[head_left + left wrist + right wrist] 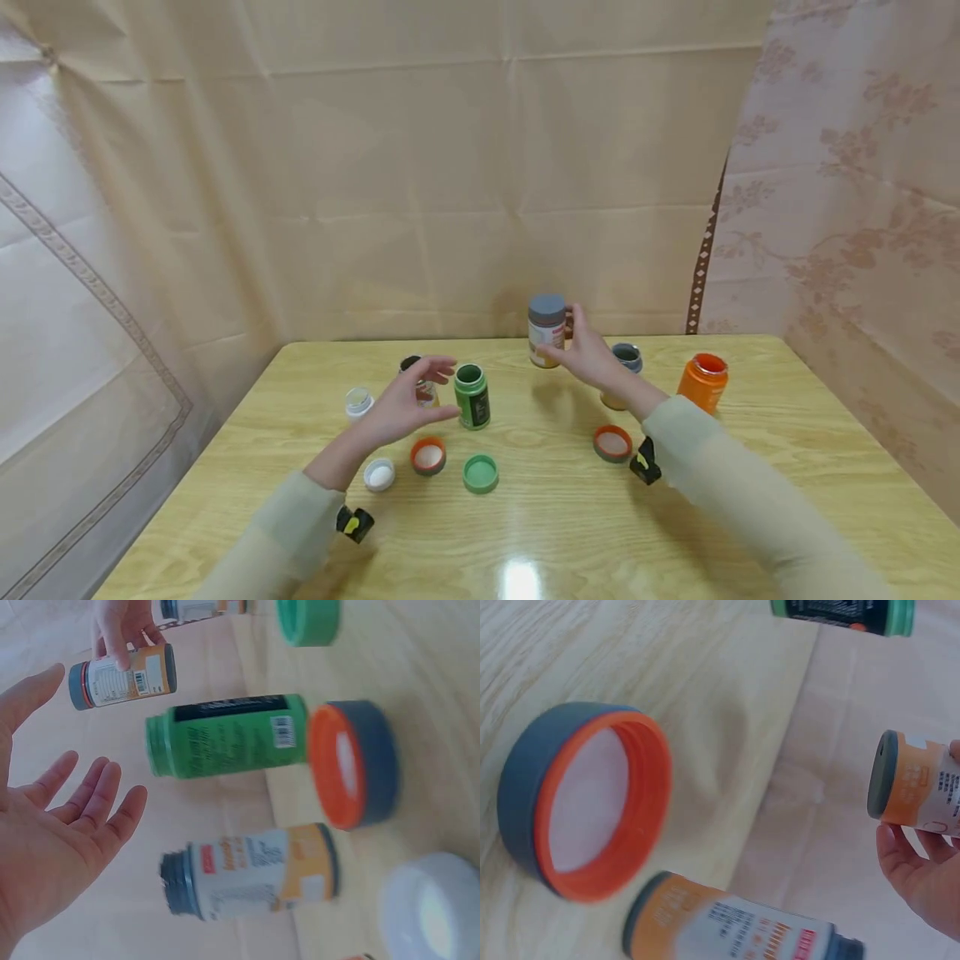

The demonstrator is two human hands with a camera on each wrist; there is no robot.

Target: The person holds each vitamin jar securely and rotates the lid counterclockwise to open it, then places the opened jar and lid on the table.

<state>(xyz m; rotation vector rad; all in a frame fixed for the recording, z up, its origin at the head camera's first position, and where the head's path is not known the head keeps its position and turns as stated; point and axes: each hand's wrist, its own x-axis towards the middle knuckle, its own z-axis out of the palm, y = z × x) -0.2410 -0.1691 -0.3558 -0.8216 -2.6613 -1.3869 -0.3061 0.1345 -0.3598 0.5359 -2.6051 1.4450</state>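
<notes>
My right hand (588, 360) grips a jar (546, 332) with a grey-blue lid and a white and orange label. It holds the jar upright above the table's back edge, as the right wrist view also shows the jar's base (883, 776) off the wood. My left hand (401, 407) is raised with fingers spread and thumb apart, holding nothing. Just right of it stands an uncapped green jar (474, 407). Partly hidden behind the left fingers is an uncapped jar with a white and orange label (255, 870).
A small white jar (358, 402) stands at left. On the right are an open orange jar (702, 385) and an uncapped jar (627, 358) partly behind my right forearm. Lids lie in front: white (379, 475), green (481, 473), and two orange-lined, left (428, 457) and right (612, 443).
</notes>
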